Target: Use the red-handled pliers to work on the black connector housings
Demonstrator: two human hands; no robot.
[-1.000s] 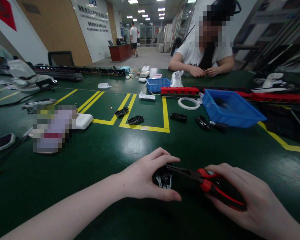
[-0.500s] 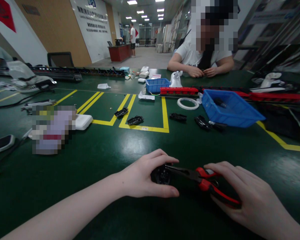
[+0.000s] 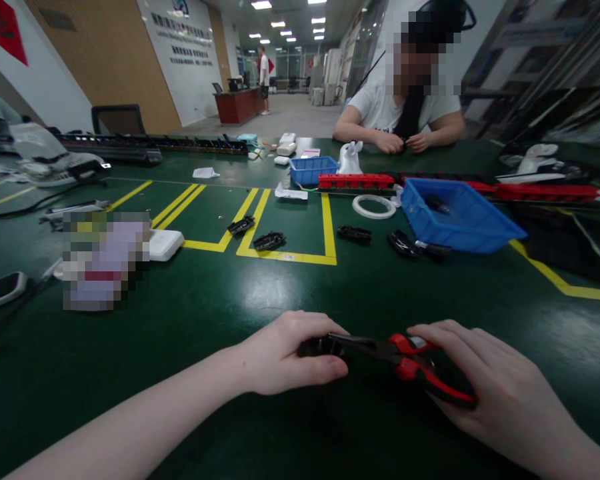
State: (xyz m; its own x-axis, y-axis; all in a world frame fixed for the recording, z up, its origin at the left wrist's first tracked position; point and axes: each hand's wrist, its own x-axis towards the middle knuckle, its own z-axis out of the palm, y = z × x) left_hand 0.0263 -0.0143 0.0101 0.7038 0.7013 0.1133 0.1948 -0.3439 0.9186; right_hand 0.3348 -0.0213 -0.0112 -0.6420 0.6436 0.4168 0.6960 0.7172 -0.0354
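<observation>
Between the thumb and fingers of my left hand (image 3: 300,353) is a small black plastic part (image 3: 316,347), mostly covered by the hand. My right hand (image 3: 495,387) is wrapped round the handles of red and black needle-nose pliers (image 3: 405,357). The pliers point left, and their slim jaws reach the black part at my left fingertips. Whether the jaws grip a piece of it cannot be made out. Similar black parts lie farther off: one (image 3: 269,241) by the yellow tape, another (image 3: 354,233) to its right, and one (image 3: 403,243) beside the blue bin (image 3: 460,220).
A white tape ring (image 3: 374,207) lies left of the blue bin. Behind are a smaller blue tray (image 3: 313,171) and a long red strip (image 3: 357,181). A white box (image 3: 165,245) and a blurred-out object are at left. Across the green table (image 3: 220,293) sits a person (image 3: 397,120).
My left thumb and fingers have drawn closer together, and the black part has turned so less of it shows. The pliers have shifted slightly left, their tips still at the part.
</observation>
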